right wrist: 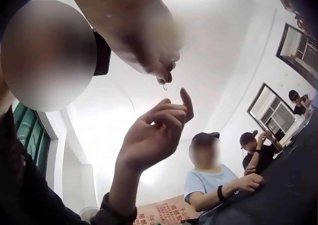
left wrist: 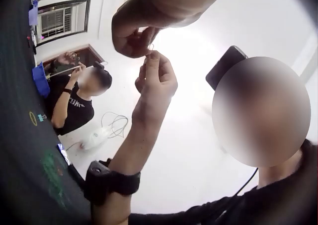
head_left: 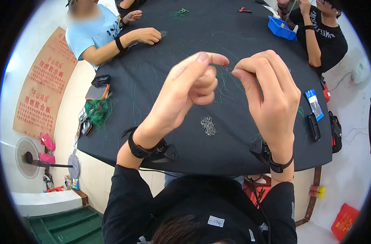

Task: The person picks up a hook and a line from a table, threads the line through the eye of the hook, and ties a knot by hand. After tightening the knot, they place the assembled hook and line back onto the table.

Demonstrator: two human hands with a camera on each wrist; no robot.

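Note:
Between thumb and fingertips, my right hand [head_left: 272, 87] pinches a small metal fish hook [right wrist: 165, 87], held up above the black table. My left hand [head_left: 189, 81] is raised facing it, index finger stretched toward the hook, its other fingers curled in. A fine fishing line, barely visible, runs from the hook toward this left hand, where the curled fingers hide it. In the left wrist view the right hand [left wrist: 156, 73] holds the hook just under the left hand [left wrist: 144, 21]. On the table below lies a pile of metal hooks [head_left: 208, 126].
Green line bundles [head_left: 98, 112] lie at the table's left edge beside an orange-and-black box [head_left: 97, 92]. At right are a blue packet [head_left: 314, 104] and a black case [head_left: 313, 127]. A blue tray [head_left: 281, 28] stands far right. Other people sit around the table.

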